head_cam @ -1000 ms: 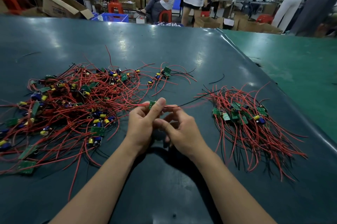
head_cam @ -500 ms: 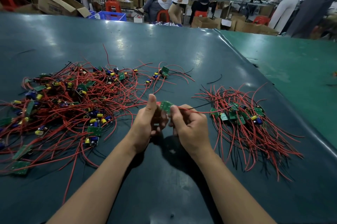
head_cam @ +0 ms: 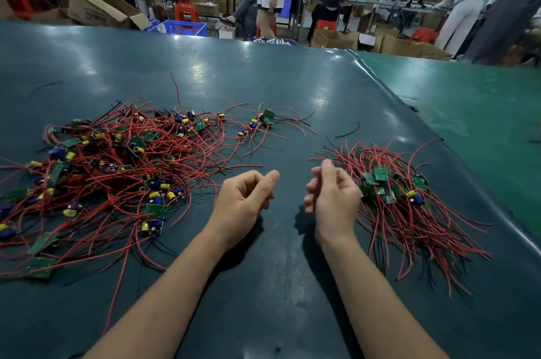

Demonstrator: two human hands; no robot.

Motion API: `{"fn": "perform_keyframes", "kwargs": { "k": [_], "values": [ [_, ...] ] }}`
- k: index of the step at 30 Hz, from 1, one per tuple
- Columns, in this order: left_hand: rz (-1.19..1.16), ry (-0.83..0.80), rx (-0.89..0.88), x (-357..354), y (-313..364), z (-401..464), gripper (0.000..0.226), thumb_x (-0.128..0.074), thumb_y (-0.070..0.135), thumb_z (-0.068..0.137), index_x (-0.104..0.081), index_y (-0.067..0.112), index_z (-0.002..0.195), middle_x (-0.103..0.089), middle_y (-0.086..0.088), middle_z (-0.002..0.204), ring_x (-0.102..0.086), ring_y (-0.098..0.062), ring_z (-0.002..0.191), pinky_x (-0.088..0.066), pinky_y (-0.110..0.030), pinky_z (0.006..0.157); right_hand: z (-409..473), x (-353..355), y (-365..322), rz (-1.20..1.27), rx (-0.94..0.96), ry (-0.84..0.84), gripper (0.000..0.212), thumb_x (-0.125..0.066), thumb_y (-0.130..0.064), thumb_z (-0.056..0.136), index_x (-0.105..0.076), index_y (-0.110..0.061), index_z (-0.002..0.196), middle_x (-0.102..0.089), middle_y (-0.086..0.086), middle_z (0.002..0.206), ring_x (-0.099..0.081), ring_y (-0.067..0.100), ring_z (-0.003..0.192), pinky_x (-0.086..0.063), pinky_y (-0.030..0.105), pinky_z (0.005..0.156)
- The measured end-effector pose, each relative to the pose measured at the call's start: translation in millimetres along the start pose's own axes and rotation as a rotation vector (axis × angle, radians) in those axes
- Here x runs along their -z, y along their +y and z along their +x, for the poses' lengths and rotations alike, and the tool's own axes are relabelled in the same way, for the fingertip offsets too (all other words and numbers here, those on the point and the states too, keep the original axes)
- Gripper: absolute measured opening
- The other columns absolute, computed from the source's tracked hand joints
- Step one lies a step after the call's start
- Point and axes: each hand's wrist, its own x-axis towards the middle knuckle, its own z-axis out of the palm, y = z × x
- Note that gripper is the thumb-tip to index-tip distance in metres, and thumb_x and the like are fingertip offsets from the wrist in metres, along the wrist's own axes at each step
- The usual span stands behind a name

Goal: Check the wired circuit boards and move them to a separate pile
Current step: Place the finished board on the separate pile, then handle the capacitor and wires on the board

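A large tangled pile of wired circuit boards (head_cam: 123, 171), small green boards with red and black leads and yellow and blue parts, covers the left of the dark table (head_cam: 263, 285). A smaller separate pile (head_cam: 409, 206) lies on the right, with a green board (head_cam: 380, 173) on top near its left edge. My left hand (head_cam: 246, 200) hovers between the piles, fingers loosely curled, thumb up, holding nothing. My right hand (head_cam: 333, 197) hangs beside the smaller pile's left edge, fingers relaxed and empty.
A few boards (head_cam: 265, 120) lie apart at the big pile's far right. A loose black wire (head_cam: 348, 132) lies beyond the small pile. A green table (head_cam: 468, 101) adjoins on the right. Behind are a cardboard box (head_cam: 96, 7), a blue crate (head_cam: 181, 28) and several people.
Both hands held one wired board between them and carried it rightward. Now the board is out of my hands, the hands have parted and both are empty.
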Motion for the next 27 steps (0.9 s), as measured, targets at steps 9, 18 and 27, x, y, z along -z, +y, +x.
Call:
{"fn": "perform_keyframes", "kwargs": {
  "k": [9, 18, 27],
  "values": [
    [1.039, 0.241, -0.217, 74.0, 66.6, 26.7, 0.014, -0.064, 0.024, 0.090, -0.074, 0.014, 0.089, -0.073, -0.010, 0.087, -0.066, -0.030, 0.084, -0.053, -0.039, 0.082, -5.6, -1.9, 1.7, -0.154, 0.065, -0.124, 0.008, -0.052, -0.021, 0.101, -0.054, -0.021, 0.093, -0.055, -0.001, 0.048, -0.042, 0.011, 0.034, -0.030, 0.017, 0.035],
    [1.459, 0.011, 0.324, 126.6, 82.6, 12.3, 0.018, -0.080, 0.044, 0.074, -0.069, 0.032, 0.066, -0.073, 0.003, 0.086, -0.066, -0.021, 0.083, -0.056, -0.035, 0.077, -3.1, -0.3, 5.7, -0.213, 0.073, -0.150, 0.012, -0.055, -0.022, 0.099, -0.058, -0.021, 0.088, -0.059, 0.001, 0.051, -0.045, 0.011, 0.035, -0.031, 0.017, 0.035],
    [1.486, -0.314, 0.345, 118.9, 63.8, -7.0, 0.027, -0.079, 0.029, 0.075, -0.071, 0.027, 0.100, -0.070, 0.004, 0.101, -0.064, -0.015, 0.093, -0.053, -0.026, 0.083, -4.7, 1.3, 5.9, -0.303, 0.108, -0.181, 0.014, -0.057, -0.019, 0.097, -0.063, -0.017, 0.084, -0.060, -0.001, 0.050, -0.048, 0.008, 0.039, -0.036, 0.020, 0.038]
  ]
}}
